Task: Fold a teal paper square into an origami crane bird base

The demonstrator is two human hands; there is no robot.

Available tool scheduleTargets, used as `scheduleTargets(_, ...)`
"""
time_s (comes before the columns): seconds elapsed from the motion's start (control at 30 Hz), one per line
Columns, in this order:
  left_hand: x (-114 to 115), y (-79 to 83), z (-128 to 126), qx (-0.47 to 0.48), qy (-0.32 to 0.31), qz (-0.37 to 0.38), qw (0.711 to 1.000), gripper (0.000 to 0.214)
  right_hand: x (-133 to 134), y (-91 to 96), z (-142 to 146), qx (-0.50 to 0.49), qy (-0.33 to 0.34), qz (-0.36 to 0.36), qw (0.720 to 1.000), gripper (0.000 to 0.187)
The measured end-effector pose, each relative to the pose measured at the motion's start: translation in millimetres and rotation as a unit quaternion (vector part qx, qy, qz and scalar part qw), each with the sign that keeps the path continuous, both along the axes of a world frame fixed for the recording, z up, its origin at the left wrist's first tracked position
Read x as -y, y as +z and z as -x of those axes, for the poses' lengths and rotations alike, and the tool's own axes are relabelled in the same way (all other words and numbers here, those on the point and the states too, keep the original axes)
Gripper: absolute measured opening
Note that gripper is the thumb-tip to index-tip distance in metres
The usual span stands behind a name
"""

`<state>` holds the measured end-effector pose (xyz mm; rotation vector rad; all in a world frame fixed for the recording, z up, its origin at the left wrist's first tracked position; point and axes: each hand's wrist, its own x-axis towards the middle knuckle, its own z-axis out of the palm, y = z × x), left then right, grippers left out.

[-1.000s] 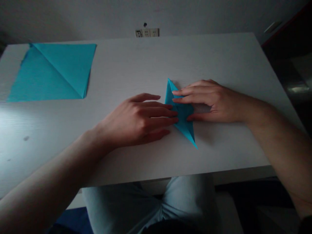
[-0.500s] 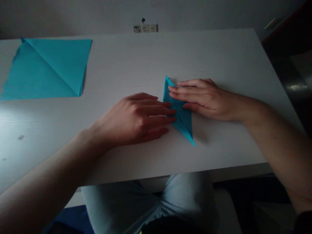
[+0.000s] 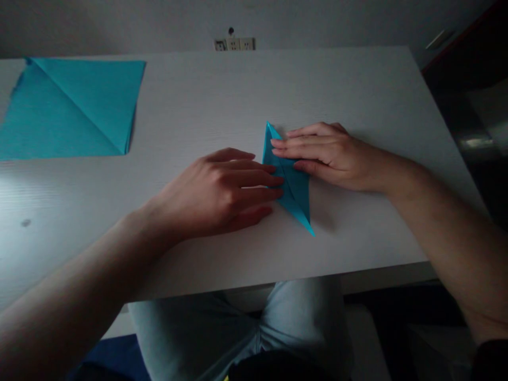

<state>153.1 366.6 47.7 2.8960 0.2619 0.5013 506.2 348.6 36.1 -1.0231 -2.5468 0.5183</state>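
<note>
A small piece of folded blue paper (image 3: 299, 193) lies on the white table in front of me, pointed at its far and near ends, with a crease or seam down its middle. My left hand (image 3: 230, 190) rests on its left side, fingers stretched flat and fingertips touching the paper. From the other side, my right hand (image 3: 327, 153) lays its outstretched fingers over the upper right part. The fingers of both hands cover some of the paper's surface.
At the far left of the table (image 3: 190, 116) lies a larger sheet of blue paper (image 3: 95, 90) with a diagonal crease and a ragged left edge. Wall sockets (image 3: 234, 44) sit just behind the back edge. My legs (image 3: 198, 328) are under the near edge.
The whole view has shifted slightly. Both hands stay in nearly the same place on the folded paper, with no clear change in its shape.
</note>
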Motion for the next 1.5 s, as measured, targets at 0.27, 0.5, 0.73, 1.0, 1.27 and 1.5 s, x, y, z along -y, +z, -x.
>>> scheduleTargets(0.27, -4.2, 0.0, 2.2, 0.004, 0.024, -0.023, 0.999, 0.025, 5.4, 1.9, 6.3, 0.015, 0.000, -0.007, 1.000, 0.053)
scheduleTargets(0.5, -21.5, -3.8, 7.4, 0.036, 0.072, -0.021, 0.997, 0.020, 11.4, 4.3, 6.1, 0.034, -0.015, -0.010, 0.999, 0.063)
scheduleTargets(0.73, -22.6, -7.0, 5.4, 0.023, 0.092, 0.014, 0.995, 0.028, 16.0, 9.8, 8.9, 0.011, -0.030, -0.026, 0.999, 0.054)
scheduleTargets(1.0, -29.9, -9.5, 6.5, 0.026, 0.055, 0.036, 0.997, 0.035, 7.1, 8.3, -5.6, 0.043, 0.030, -0.092, 0.994, 0.021)
scheduleTargets(1.27, -30.1, 4.0, 7.4, -0.002, 0.042, 0.043, 0.998, 0.035, 10.7, 3.8, 6.6, 0.105, 0.086, -0.102, 0.986, 0.042)
scheduleTargets(1.5, -29.3, 4.2, 7.6, 0.005, 0.047, 0.044, 0.998, 0.043, 9.0, 7.2, 10.3, 0.128, 0.096, -0.122, 0.979, 0.042)
